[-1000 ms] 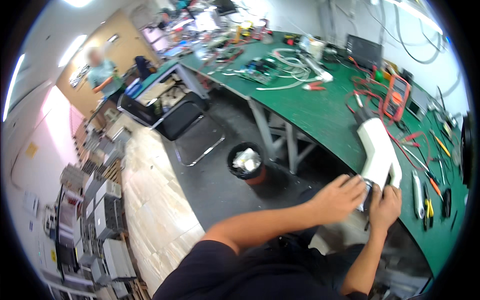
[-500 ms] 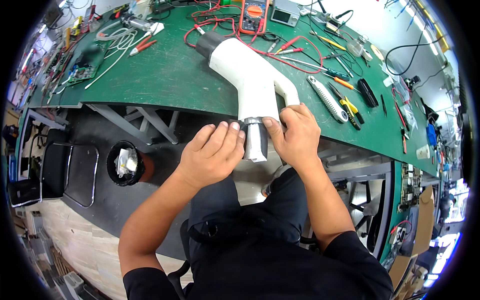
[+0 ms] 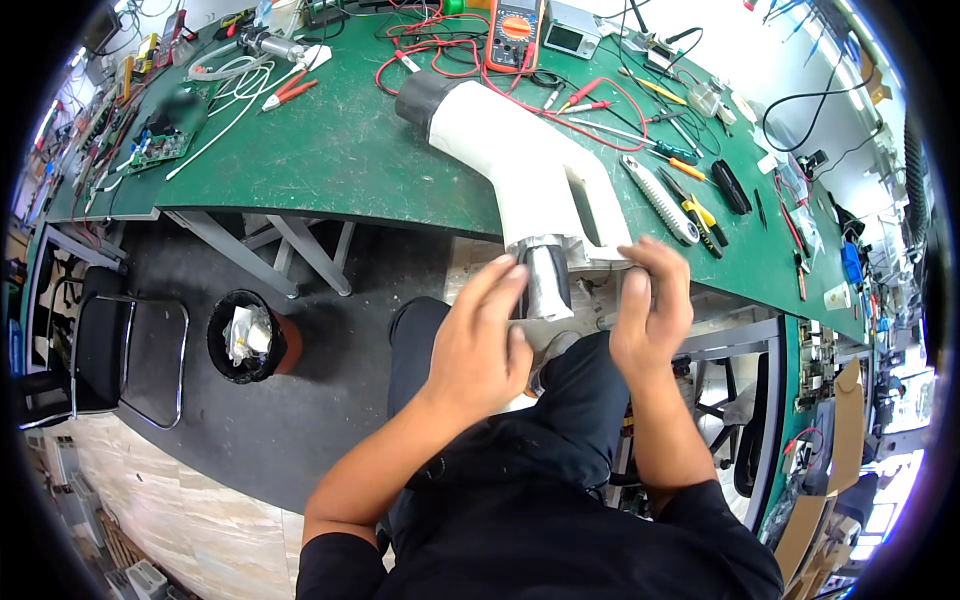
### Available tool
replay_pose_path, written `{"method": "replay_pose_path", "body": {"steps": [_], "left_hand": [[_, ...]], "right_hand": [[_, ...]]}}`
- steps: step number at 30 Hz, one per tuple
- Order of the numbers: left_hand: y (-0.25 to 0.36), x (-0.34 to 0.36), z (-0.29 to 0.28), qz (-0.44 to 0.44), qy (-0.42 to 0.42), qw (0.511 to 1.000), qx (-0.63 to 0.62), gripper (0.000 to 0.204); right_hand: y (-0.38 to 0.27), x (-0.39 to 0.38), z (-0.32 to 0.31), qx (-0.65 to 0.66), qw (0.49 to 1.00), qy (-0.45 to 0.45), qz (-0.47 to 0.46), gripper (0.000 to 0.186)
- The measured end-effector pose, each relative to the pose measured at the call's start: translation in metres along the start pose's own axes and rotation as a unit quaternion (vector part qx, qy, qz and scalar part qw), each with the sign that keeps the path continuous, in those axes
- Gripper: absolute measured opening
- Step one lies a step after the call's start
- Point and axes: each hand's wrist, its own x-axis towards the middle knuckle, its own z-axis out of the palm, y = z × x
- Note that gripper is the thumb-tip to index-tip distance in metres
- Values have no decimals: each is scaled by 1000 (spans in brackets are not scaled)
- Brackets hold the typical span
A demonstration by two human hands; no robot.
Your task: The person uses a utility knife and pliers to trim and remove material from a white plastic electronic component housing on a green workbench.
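Note:
A white charging gun [image 3: 545, 165] with a black round end lies across the green bench, its lower end jutting over the front edge. From that end sticks out a silver metal sleeve [image 3: 546, 285] with a dark strip on its side. My left hand [image 3: 480, 335] is beside the sleeve, fingers stretched with their tips at its left side and the thumb apart. Near the lower right corner of the gun's handle is my right hand [image 3: 655, 310], slightly blurred, fingers bent loosely and thumb apart. Whether its fingertips touch the corner cannot be made out.
On the green bench [image 3: 330, 160] lie an orange multimeter [image 3: 515, 35] with red leads, a white-handled tool [image 3: 660, 200], yellow-black pliers [image 3: 700, 215], screwdrivers and red-handled pliers [image 3: 290, 92]. A circuit board [image 3: 160, 148] is at left. Below stand a bin [image 3: 285, 345] and a chair [image 3: 105, 345].
The charging gun's lower end has shifted right, and its handle opening shows more. My right hand has come off the sleeve and moved right; my left hand has moved right with its fingers straighter.

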Motion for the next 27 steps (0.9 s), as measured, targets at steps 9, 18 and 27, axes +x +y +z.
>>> {"method": "replay_pose_path", "body": {"steps": [9, 18, 27], "left_hand": [[4, 19, 21, -478, -54, 614, -625, 63], [16, 48, 23, -457, -21, 735, -500, 45], [29, 94, 42, -153, -26, 987, -46, 123]], "right_hand": [[-44, -16, 21, -170, 968, -144, -119, 69], [-44, 48, 16, -85, 992, 30, -86, 38], [-54, 118, 3, 137, 960, 75, 231, 27]]}}
